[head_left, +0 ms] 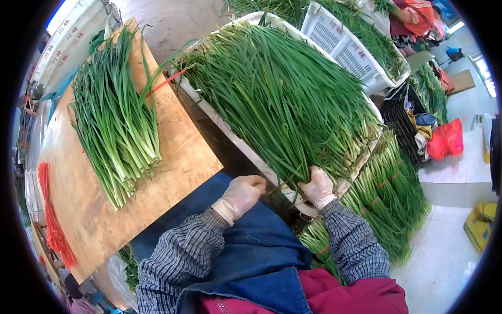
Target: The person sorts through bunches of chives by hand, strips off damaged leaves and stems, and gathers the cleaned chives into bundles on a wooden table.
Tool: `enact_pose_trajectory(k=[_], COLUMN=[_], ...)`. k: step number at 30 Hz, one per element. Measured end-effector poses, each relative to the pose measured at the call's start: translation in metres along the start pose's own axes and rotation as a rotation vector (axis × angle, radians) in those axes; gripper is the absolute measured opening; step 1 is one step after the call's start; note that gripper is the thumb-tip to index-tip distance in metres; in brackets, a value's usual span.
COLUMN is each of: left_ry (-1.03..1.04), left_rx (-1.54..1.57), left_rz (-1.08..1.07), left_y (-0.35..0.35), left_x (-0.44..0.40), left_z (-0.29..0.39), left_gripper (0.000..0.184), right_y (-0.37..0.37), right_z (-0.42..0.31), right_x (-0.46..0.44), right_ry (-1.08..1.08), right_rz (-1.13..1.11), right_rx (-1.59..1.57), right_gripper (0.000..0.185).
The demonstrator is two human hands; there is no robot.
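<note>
Both my hands wear thin whitish gloves. My right hand [317, 188] is at the near corner of a white crate [246, 152], its fingers closed on a few garlic chives [277, 99] at the edge of the heap. My left hand [241, 196] is held just left of that corner, above the blue apron [251, 230]; its fingers are pinched together, and what they hold, if anything, is too small to make out. To the left, a loose bunch of garlic chives [117, 115] lies on a wooden board [178, 157], over a red tie.
Red ties [49, 214] lie along the board's left edge. Tied bundles of chives [392, 193] are stacked right of the crate. Another white crate [345, 47] stands behind. At the far right are a red plastic bag [445, 140], a yellow bag [480, 226] and another person's arm [401, 14].
</note>
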State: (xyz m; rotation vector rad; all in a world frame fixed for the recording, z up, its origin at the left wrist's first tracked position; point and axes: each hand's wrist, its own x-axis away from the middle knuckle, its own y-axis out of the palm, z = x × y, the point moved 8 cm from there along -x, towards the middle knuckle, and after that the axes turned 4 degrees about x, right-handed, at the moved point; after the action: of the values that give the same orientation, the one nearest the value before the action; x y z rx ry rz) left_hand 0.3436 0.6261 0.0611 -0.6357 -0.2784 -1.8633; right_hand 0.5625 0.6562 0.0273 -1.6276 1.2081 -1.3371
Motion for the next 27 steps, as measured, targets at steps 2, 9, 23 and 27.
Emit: enact_pose_trajectory(k=[2, 9, 23, 27], left_ry=[-0.037, -0.09, -0.144, -0.139], left_rx=[0.059, 0.246, 0.334, 0.356], left_rz=[0.0, -0.003, -0.062, -0.076], left_y=[-0.001, 0.003, 0.009, 0.011], left_x=[0.002, -0.002, 0.0, -0.001], left_z=[-0.002, -0.011, -0.01, -0.011], left_gripper=[0.029, 0.026, 0.021, 0.021], right_y=[-0.008, 0.047, 0.009, 0.001], right_z=[0.0, 0.016, -0.01, -0.017], right_x=[0.002, 0.001, 0.016, 0.022], right_ry=[0.059, 0.119, 0.174, 0.07], right_rz=[-0.053, -0.364, -0.58, -0.418], right_rx=[-0.117, -0.764, -0.866, -0.344], right_gripper=[0.047, 0.04, 0.05, 0.064])
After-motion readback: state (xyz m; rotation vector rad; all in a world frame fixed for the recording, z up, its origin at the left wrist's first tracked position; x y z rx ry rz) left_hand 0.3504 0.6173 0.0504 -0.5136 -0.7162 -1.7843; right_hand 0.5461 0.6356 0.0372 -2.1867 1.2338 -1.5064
